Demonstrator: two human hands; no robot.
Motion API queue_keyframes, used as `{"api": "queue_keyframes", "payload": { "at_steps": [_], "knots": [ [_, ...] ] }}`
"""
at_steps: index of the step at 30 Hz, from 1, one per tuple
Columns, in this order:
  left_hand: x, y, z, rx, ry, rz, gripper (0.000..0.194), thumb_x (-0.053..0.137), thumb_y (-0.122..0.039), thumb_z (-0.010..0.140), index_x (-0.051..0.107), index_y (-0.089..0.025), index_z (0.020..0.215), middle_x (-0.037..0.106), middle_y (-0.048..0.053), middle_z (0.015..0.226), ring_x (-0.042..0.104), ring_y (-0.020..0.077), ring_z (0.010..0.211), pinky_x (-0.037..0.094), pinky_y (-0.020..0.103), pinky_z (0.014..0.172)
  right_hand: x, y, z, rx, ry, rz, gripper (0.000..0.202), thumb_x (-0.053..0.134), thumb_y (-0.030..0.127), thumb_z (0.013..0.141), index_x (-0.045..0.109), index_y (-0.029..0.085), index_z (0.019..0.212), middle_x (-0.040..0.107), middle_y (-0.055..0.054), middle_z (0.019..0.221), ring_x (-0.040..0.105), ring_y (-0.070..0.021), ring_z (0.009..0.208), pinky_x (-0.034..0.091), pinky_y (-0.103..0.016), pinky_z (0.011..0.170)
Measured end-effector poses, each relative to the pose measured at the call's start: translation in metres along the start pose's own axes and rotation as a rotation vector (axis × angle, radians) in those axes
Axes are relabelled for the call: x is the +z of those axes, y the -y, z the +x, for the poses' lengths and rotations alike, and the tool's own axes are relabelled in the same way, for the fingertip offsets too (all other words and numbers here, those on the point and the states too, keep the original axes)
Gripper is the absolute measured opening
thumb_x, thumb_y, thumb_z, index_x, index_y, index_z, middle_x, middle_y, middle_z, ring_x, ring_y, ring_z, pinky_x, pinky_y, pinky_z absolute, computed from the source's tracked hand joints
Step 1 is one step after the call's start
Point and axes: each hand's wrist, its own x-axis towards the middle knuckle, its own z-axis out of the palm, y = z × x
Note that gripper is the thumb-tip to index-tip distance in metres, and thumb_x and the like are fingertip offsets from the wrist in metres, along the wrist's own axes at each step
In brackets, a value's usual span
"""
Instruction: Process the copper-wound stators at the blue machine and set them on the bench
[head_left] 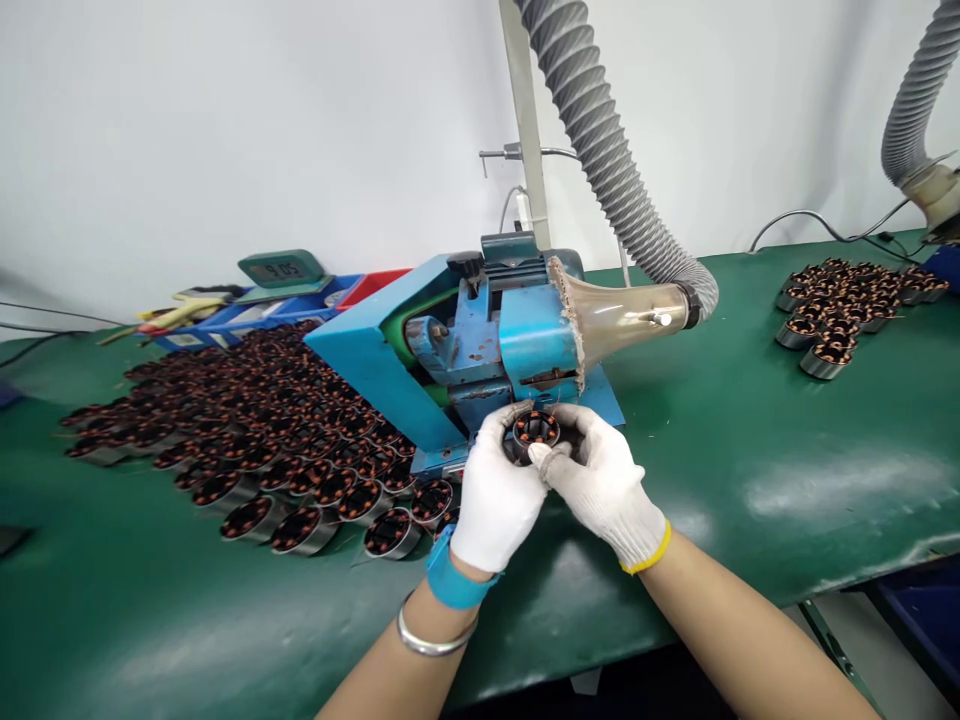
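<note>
A round motor stator (537, 428) with copper windings and a dark core is held at the front of a blue machine (536, 335). My left hand (501, 490), in a white glove, has its fingers closed round the stator's left side. On the right side, my right hand (600, 480), gloved in white with a yellow cuff, grips the same stator, thumb across its near rim. Its open face with the copper coils points up toward me. Thin wires stick up near the machine's slot (547, 379).
Many stators (300, 430) cover the green table (735, 480) left of the machine; another group (840, 310) stands at the right. A grey hose (607, 150) joins the machine's clear funnel (630, 315). Behind are blue bins (247, 320) and a digital display (281, 269).
</note>
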Motion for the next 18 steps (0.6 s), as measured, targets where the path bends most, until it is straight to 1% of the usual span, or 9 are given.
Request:
{"api": "queue_keyframes", "payload": {
  "at_steps": [3,7,11,15,18],
  "knots": [
    [0.000,-0.002,0.009,-0.003,-0.023,0.029,0.050,0.075,-0.023,0.060,0.058,-0.018,0.107,0.070,0.007,0.102,0.068,0.0237,0.095,0.055,0.040,0.088,-0.001,0.000,0.008,-0.051,0.056,0.064,0.040,0.066,0.031,0.079,0.061,0.018,0.117,0.068,-0.007,0.110,0.064,-0.0221,0.103,0.052,-0.035,0.092],
    [0.002,-0.004,0.016,0.005,-0.011,-0.038,0.044,0.075,-0.020,0.059,0.059,-0.017,0.100,0.072,0.008,0.098,0.069,0.0243,0.091,0.057,0.038,0.084,-0.006,0.007,0.019,-0.064,0.121,0.090,0.035,0.063,0.030,0.082,0.063,0.018,0.115,0.071,-0.005,0.102,0.066,-0.0214,0.097,0.054,-0.034,0.087],
    [0.005,-0.009,0.021,-0.014,-0.029,-0.006,0.042,0.077,-0.020,0.057,0.060,-0.017,0.095,0.073,0.008,0.092,0.070,0.0248,0.087,0.058,0.038,0.080,-0.008,0.011,0.022,-0.091,0.104,0.088,0.032,0.062,0.030,0.083,0.065,0.018,0.112,0.071,-0.005,0.102,0.066,-0.0212,0.097,0.053,-0.033,0.087],
    [0.007,-0.017,0.023,-0.011,0.001,0.066,0.037,0.075,-0.023,0.059,0.060,-0.018,0.093,0.073,0.008,0.092,0.071,0.0252,0.085,0.057,0.038,0.077,-0.009,0.010,0.022,-0.098,0.060,0.124,0.027,0.060,0.032,0.083,0.066,0.019,0.106,0.071,-0.004,0.094,0.066,-0.0206,0.091,0.054,-0.032,0.082],
    [0.006,-0.020,0.024,-0.003,0.007,0.133,0.036,0.074,-0.026,0.060,0.060,-0.020,0.092,0.074,0.008,0.091,0.070,0.0253,0.083,0.057,0.038,0.077,-0.009,0.011,0.021,-0.101,0.048,0.122,0.026,0.060,0.031,0.083,0.066,0.019,0.105,0.071,-0.004,0.094,0.066,-0.0202,0.088,0.054,-0.031,0.080]
  ]
}}
